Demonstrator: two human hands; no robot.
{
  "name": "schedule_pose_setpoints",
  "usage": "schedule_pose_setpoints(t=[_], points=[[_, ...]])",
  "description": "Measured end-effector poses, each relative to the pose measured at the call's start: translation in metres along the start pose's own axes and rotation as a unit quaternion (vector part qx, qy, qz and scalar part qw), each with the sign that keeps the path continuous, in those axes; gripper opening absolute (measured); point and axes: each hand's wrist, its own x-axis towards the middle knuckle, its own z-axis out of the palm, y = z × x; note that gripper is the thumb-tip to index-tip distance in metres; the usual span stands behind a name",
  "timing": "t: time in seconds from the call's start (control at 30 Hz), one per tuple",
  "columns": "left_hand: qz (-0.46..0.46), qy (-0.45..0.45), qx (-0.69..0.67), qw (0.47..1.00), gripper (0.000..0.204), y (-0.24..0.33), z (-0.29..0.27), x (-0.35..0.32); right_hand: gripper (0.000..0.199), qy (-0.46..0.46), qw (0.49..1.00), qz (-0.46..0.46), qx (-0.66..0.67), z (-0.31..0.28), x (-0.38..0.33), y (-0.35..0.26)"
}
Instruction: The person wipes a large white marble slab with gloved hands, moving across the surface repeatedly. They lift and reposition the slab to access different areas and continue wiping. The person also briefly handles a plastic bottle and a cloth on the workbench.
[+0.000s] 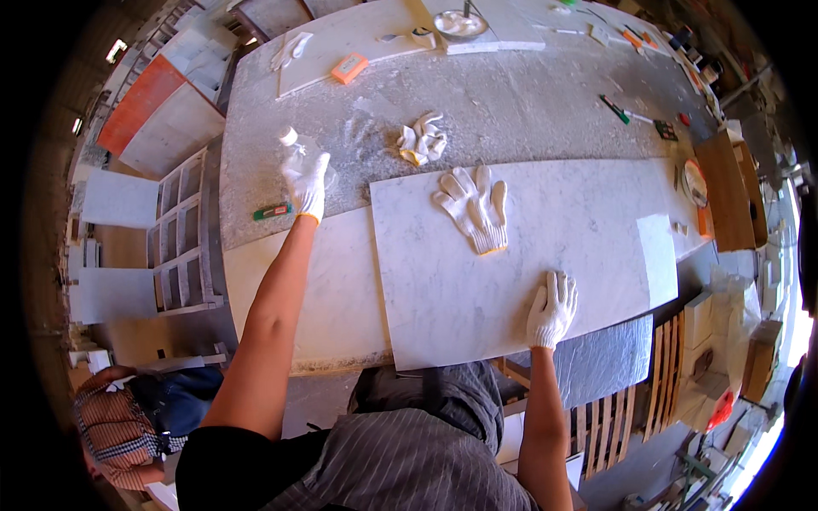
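My left hand (307,187), in a white knit glove, is closed around a clear bottle (298,156) with a white cap, over the grey worktop. The glove hides part of the bottle. My right hand (554,311), gloved too, lies flat with fingers stretched on a pale grey-veined stone slab (409,281), close to its front edge. A loose white glove (475,211) is spread on the slab between my hands. Behind it, crumpled white gloves (422,139) rest on the worktop. Beside my left wrist lies a green cutter-like tool (273,211).
An orange block (349,68) and a bowl of white paste (460,25) stand at the far side. A cardboard box (733,196) borders the right end. Wooden pallets (607,430) lie below right. Another person (128,417) is at lower left, near a rack (183,230).
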Motion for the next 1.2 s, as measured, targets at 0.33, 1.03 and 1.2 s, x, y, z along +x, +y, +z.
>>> schedule_pose_setpoints(t=[0.33, 1.03, 1.2], points=[[0.036, -0.27, -0.023, 0.962, 0.077, 0.081, -0.031, -0.186, 0.032, 0.035, 0.999, -0.007, 0.012, -0.004, 0.003, 0.01], [-0.237, -0.364, -0.142, 0.89, 0.041, 0.133, 0.005, -0.437, 0.091, -0.371, 0.266, 0.276, 0.846, -0.07, -0.128, 0.028], [-0.191, -0.394, -0.184, 0.88, 0.06, 0.159, 0.029, -0.481, 0.095, -0.304, 0.363, 0.313, 0.823, -0.116, -0.118, 0.05]])
